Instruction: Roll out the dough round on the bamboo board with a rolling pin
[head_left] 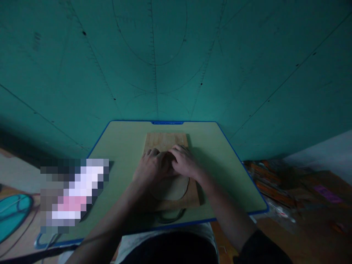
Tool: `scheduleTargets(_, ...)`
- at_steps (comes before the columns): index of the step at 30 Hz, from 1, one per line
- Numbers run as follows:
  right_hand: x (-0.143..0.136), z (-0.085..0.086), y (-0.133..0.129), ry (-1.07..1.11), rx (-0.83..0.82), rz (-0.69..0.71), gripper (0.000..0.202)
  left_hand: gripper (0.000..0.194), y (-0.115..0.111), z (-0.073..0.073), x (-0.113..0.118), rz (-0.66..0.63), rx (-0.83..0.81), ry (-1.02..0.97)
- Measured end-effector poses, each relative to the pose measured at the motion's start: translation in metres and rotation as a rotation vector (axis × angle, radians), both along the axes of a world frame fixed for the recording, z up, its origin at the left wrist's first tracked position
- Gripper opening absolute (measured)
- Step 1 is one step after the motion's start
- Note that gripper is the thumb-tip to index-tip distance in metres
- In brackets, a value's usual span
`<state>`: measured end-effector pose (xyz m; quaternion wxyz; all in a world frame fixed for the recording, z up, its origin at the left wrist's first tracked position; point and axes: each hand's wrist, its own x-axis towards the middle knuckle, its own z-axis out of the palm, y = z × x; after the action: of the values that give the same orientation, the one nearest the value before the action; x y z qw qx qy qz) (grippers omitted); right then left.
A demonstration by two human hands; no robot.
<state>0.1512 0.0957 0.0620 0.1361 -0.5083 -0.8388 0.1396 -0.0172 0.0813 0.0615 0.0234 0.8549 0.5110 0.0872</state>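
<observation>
On a wooden cutting board (166, 138) lies a flat, pale, rounded sheet that looks like dough (172, 190). My left hand (152, 164) is curled over its far left part, knuckles up. Close beside it, my right hand (183, 160) bends its fingers inward at the far edge of the sheet. Both hands appear closed on the dough, their fingertips nearly meeting. What lies under the fingers is hidden. The near, rounded part of the dough shows between my wrists.
The board rests on a pale, blue-edged table (123, 141) against a green wall (170, 80). A dark loop handle (172, 219) sticks out at the board's near end. At the left lies a pixelated, bright-faced object (82, 187). Clutter (264, 183) covers the floor at right.
</observation>
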Motion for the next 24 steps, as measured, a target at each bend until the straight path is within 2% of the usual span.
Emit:
scheduleTargets(10, 0.0001, -0.0022, 0.0005, -0.008, 0.013, -0.015, 0.029, 0.023, 0.0008, -0.0005, 0.0001, -0.070, 0.025, 0.080)
scheduleTargets(16, 0.0004, -0.0013, 0.0002, 0.001, -0.012, -0.032, 0.026, 0.031, 0.0007, -0.0037, -0.0018, -0.003, 0.000, -0.059)
scheduleTargets(24, 0.0005, -0.0038, 0.0007, 0.023, 0.004, -0.030, 0.027, 0.032, 0.0000, 0.0013, 0.0000, -0.030, 0.023, 0.019)
